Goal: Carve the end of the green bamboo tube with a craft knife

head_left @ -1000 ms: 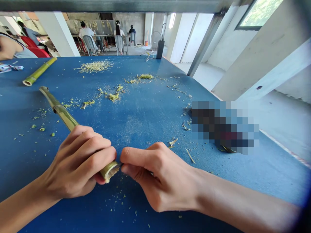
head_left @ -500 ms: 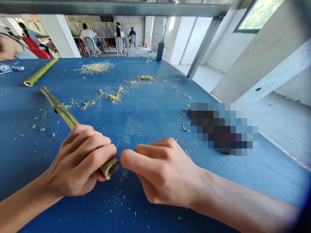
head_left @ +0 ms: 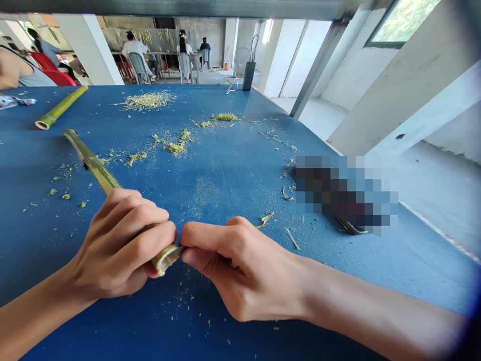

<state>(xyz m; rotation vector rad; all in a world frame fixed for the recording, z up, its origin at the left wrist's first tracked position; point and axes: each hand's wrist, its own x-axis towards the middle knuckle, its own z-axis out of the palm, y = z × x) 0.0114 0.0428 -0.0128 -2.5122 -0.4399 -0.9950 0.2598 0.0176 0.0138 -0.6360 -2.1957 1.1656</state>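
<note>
one left hand point(head_left: 122, 246) grips jointed, hollow bamboo point(head_left: 100, 174); right hand point(head_left: 240, 271) pinches something unclear point(head_left: 181, 248) beside it.

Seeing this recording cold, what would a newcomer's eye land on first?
Probably the bamboo tube gripped by the left hand, with the right hand at its open near end. Next, the pixelated patch on the right of the blue table, then the pale shavings heap toward the far edge.

No text, label, brand, number or sign is legible anywhere in the view. The pixelated patch point(head_left: 334, 193) at right is obscured; any marking there cannot be read.
</note>
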